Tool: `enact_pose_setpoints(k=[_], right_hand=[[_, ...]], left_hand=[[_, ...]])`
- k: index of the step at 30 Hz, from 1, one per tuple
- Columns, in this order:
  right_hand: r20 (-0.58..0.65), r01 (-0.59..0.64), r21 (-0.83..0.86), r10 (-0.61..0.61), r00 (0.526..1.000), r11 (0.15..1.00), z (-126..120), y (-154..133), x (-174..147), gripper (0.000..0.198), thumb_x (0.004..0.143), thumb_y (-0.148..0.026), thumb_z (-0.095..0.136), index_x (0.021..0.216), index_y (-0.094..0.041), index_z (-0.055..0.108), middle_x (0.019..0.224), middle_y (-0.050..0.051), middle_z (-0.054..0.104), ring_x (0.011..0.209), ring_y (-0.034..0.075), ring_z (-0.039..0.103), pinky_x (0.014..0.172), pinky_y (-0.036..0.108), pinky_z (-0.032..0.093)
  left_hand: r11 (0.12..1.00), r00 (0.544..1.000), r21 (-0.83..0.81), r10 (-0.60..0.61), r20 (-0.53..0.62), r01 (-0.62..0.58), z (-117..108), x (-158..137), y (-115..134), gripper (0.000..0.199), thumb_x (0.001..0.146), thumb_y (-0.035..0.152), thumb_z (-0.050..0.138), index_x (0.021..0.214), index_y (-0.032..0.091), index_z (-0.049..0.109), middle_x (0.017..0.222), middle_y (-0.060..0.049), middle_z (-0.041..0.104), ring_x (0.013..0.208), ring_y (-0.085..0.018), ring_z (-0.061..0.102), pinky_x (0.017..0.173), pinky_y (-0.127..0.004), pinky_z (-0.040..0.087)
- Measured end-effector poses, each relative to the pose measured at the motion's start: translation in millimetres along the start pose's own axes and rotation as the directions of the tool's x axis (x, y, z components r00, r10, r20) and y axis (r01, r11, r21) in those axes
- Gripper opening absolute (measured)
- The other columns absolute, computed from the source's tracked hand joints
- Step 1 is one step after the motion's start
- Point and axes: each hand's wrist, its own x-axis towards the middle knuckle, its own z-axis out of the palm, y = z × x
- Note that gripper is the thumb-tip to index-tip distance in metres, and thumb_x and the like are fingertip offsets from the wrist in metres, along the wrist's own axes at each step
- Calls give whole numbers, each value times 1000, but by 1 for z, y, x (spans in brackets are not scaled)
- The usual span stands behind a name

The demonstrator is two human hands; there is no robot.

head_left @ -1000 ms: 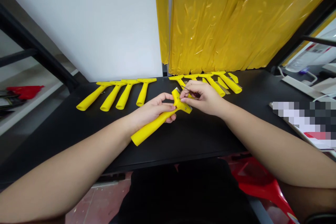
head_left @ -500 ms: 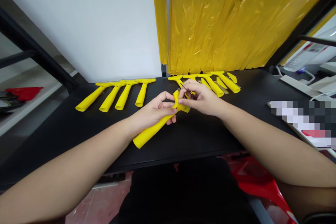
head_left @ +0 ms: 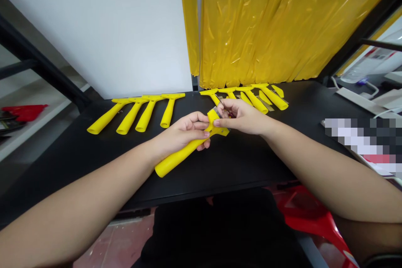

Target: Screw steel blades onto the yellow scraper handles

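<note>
My left hand is closed round a yellow scraper, its hollow handle pointing down and left. At the scraper's head sits a small yellow clamp piece, with a strip of metal blade at its edge. My right hand pinches at this head, the thumb against the yellow piece. Tucked in the same hand is a thin dark tool with a reddish part, seemingly a screwdriver; the fingers hide most of it.
Several yellow scrapers lie in a row at the back left of the black table. More scrapers and loose yellow pieces lie at the back right. A white board and yellow plastic sheeting stand behind.
The small yellow piece at the scraper's head has turned, and a bit of metal blade now shows beside it. The scraper has shifted slightly; both hands keep their hold.
</note>
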Motion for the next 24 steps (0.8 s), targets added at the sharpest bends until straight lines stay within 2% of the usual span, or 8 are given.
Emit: enact_pose_setpoints(k=[6, 12, 15, 18, 21, 24], right_hand=[[52, 29, 60, -32, 998, 998, 0, -1, 0, 50, 82, -51, 90, 76, -22, 49, 74, -7, 40, 67, 11, 36, 63, 29, 36], [15, 44, 49, -45, 999, 998, -1, 2, -1, 36, 80, -36, 91, 92, -21, 61, 80, -4, 50, 72, 13, 45, 66, 29, 41], [-113, 54, 27, -51, 992, 998, -9, 6, -2, 31, 80, -28, 86, 103, -22, 64, 92, 0, 57, 79, 15, 52, 71, 31, 46], [-219, 83, -85, -100, 971, 993, -23, 7, -3, 23, 81, -21, 78, 102, -21, 68, 96, 3, 60, 84, 17, 55, 74, 32, 47], [-256, 82, -143, -117, 960, 986, -38, 6, -7, 19, 80, -16, 77, 97, -22, 69, 91, 3, 59, 79, 17, 53, 69, 32, 45], [-261, 59, -73, -76, 962, 996, -48, 4, -10, 21, 80, -14, 76, 97, -23, 67, 86, 0, 56, 68, 13, 48, 59, 28, 39]], left_hand=[[999, 999, -38, -29, 16, 29, 1, -3, 3, 36, 87, 21, 85, 107, 21, 55, 85, 0, 71, 66, -14, 69, 57, -24, 49], [998, 997, -7, -68, 44, 68, 1, -3, 5, 41, 91, 24, 81, 122, 21, 54, 87, -4, 74, 63, -13, 65, 60, -25, 48], [998, 999, -52, -36, -29, 35, 0, -1, 6, 44, 87, 21, 84, 120, 18, 55, 87, -4, 73, 65, -14, 67, 58, -24, 47], [995, 991, -97, -13, -130, 0, -1, 2, 9, 44, 84, 18, 84, 117, 16, 55, 84, -4, 71, 66, -16, 68, 56, -24, 46], [988, 977, -150, -6, -211, -26, -2, 2, 13, 45, 82, 16, 83, 118, 15, 56, 86, -5, 70, 66, -15, 67, 56, -23, 45], [982, 966, -185, -20, -257, -29, -3, 2, 13, 44, 82, 15, 83, 118, 15, 58, 92, -6, 70, 68, -15, 68, 55, -22, 44]])
